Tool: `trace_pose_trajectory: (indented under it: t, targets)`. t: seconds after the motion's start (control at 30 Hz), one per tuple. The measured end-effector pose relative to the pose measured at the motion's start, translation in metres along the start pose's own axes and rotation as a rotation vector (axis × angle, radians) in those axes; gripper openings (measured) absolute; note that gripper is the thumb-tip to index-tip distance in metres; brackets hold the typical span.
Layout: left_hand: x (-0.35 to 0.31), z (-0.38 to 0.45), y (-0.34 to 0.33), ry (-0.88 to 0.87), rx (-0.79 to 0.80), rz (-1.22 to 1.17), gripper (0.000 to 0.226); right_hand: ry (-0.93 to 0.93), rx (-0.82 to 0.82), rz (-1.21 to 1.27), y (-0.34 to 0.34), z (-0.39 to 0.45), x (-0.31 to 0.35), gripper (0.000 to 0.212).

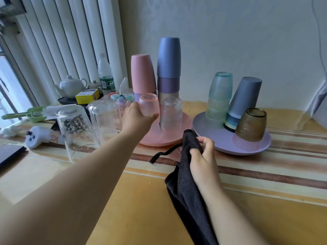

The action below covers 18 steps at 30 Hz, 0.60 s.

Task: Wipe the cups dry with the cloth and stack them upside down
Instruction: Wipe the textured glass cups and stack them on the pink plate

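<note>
My left hand (136,119) reaches over the pink plate (184,131) and grips a small textured pink cup (148,105), which is upside down. A clear textured cup (172,112) stands inverted beside it. Behind them rise a pink cup stack (142,76) and a blue-purple cup stack (169,68). My right hand (203,160) holds a dark grey cloth (185,191) that hangs down over the table. On the lilac plate (221,144) at the right stand a green cup stack (219,96), a leaning grey-blue cup stack (242,103) and an amber cup (251,124).
Two tall clear glasses (74,128) (106,119) stand inverted left of my arm. Further left lie a white controller (37,137), a green tool (26,114) and a dark tablet (8,154). A teapot (70,86), a water bottle (105,75) and small boxes crowd the back.
</note>
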<state>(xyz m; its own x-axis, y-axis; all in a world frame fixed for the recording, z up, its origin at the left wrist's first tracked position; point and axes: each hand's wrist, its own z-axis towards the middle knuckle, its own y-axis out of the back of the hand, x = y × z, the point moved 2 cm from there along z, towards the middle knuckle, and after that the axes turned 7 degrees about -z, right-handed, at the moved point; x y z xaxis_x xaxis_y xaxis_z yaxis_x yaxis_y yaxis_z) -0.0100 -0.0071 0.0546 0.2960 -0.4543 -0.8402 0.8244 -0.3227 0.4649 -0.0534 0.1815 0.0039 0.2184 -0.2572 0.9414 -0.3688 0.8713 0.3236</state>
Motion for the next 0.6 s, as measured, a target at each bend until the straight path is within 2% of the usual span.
trace_pose_trajectory:
  t: [0.17,0.3,0.37,0.43,0.5,0.6]
  targets:
    - [0.011,-0.004,-0.011,0.086,0.021,-0.041,0.070,0.000,-0.012,0.010,0.000,0.000,0.000,0.024]
    - [0.012,-0.014,-0.013,0.066,0.005,-0.035,0.075,-0.013,-0.018,0.022,0.000,0.001,-0.002,0.025]
    - [0.010,-0.027,-0.014,-0.043,-0.077,-0.011,0.072,-0.014,-0.032,0.024,0.002,0.000,-0.001,0.025]
    - [0.005,-0.042,-0.018,-0.247,-0.158,0.022,0.059,-0.010,-0.086,0.030,0.008,0.001,0.001,0.025]
    - [-0.004,-0.053,-0.030,-0.391,-0.084,0.002,0.042,-0.023,-0.204,0.061,0.020,0.004,0.000,0.027]
    - [-0.027,-0.064,-0.056,-0.388,0.189,-0.079,0.019,-0.086,-0.444,0.146,0.045,0.015,-0.009,0.031]
